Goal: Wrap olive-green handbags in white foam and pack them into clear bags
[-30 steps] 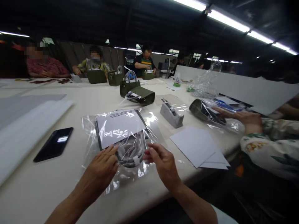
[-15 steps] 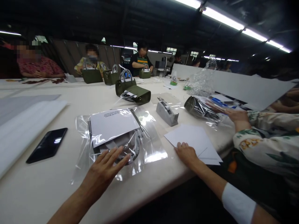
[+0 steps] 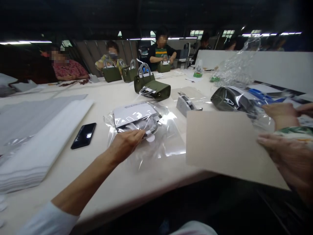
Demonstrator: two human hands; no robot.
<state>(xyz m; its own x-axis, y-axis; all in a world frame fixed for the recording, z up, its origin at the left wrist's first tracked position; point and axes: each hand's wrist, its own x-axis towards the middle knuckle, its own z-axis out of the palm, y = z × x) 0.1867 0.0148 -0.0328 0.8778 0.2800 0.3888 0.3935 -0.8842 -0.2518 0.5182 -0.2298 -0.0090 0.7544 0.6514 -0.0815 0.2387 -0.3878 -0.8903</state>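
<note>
My left hand (image 3: 127, 143) lies on a clear plastic bag (image 3: 168, 143) on the pale table (image 3: 137, 182), its fingers flat over the dark item and white paper slip (image 3: 133, 112) packed inside. My right hand (image 3: 286, 160), blurred at the right edge, grips the right side of a large pale sheet of card (image 3: 227, 143). It holds the sheet lifted above the table's front edge.
A black phone (image 3: 83, 135) lies left of the bag, beside a stack of white foam sheets (image 3: 36, 143). Behind are a grey tape dispenser (image 3: 184, 104) and olive handbags (image 3: 153, 88). A co-worker's hand (image 3: 278, 112) rests on a plastic-wrapped dark bag (image 3: 225, 98). Several people sit at the far side.
My right hand left the plastic bag, reached the white sheets at the right and lifted one. My left hand stayed on the bag. The view swung left.
</note>
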